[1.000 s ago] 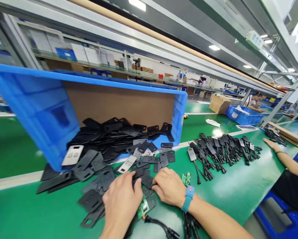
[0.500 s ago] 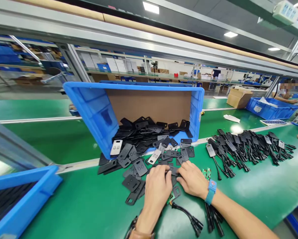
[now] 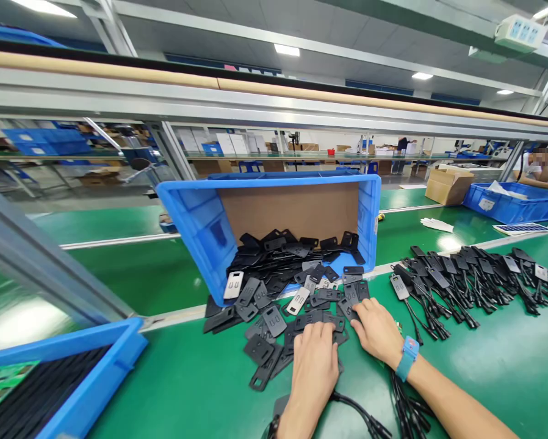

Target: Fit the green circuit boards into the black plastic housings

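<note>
My left hand (image 3: 316,356) is curled, palm down, at the near edge of a pile of flat black plastic covers (image 3: 274,320). Its fingertips reach over dark covers, and what lies inside the grip is hidden. From beneath it runs a black cable (image 3: 363,411) with connector ends. My right hand (image 3: 378,329), a teal watch (image 3: 408,356) on its wrist, reaches into the pile's right side. Its thumb and index finger are apart, the fingertips at a dark cover (image 3: 347,308). Part of a green circuit board (image 3: 399,327) shows behind this hand.
A blue crate (image 3: 189,235) lies on its side, spilling covers towards me. Another blue bin (image 3: 134,347) with boards and black parts stands at left. Black cabled units (image 3: 461,274) lie in rows at right, and a cable bundle (image 3: 406,402) is below my right wrist. A person (image 3: 533,171) sits far right.
The view has tilted up and swung left. My right hand has moved away from my left, towards the covers at the pile's right side. My left hand stays over the near covers.
</note>
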Motion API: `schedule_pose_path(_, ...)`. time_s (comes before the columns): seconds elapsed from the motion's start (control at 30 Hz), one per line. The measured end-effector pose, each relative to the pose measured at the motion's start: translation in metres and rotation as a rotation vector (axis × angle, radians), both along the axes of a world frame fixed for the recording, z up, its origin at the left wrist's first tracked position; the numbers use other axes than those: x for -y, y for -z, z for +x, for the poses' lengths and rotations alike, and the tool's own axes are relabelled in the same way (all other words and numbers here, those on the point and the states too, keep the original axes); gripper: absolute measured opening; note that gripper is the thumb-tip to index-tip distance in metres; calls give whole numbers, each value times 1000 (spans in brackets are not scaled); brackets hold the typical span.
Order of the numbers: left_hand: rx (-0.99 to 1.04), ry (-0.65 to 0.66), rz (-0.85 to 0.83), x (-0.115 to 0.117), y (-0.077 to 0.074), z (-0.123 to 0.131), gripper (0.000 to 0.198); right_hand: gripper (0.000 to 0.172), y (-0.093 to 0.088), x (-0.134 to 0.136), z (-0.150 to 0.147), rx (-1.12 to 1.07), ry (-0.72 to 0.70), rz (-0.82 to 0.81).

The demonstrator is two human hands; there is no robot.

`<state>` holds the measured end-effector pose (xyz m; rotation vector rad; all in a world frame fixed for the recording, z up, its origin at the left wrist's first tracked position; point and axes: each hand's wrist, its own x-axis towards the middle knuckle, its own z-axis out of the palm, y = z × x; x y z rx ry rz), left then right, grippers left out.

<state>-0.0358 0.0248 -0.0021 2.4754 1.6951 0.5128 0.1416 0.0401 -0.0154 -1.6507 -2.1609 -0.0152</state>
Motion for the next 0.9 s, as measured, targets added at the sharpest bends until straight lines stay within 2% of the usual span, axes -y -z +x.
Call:
schedule_pose_path(0.13,66,-43,34,-4,-3,-6,25,17,-2,2,0,4,-87,-6)
schedule_pose_path(0.23,125,-121,37,-8,-11,-18,21,18,-4,4,2,5,-89,2)
schedule_pose_path(0.33,169,-214,-32,-12,-21,-29,18,17,-2,3,5,0,-93,12)
schedule_pose_path(0.53,10,-172,-210,-9,-26,-33,25,26,-7,6,4,-31,-193,42)
schedule_pose_path(0.63,-64,-183,-208,-7,-26,-33,26,20,-19,16,-4,-25,-270,-15)
schedule_pose_path(0.73,-80,-198,-217,-6,-28,-38,26,35,-26,36,-19,24,-333,-126)
schedule_pose_path(0.8,-74,-210,-222,-6,-31,-41,27,40,-25,50,-30,71,-337,-175)
schedule_pose_path(0.9,-73,-239,-221,-7,-33,-44,27,28,-16,62,-42,135,-320,-201)
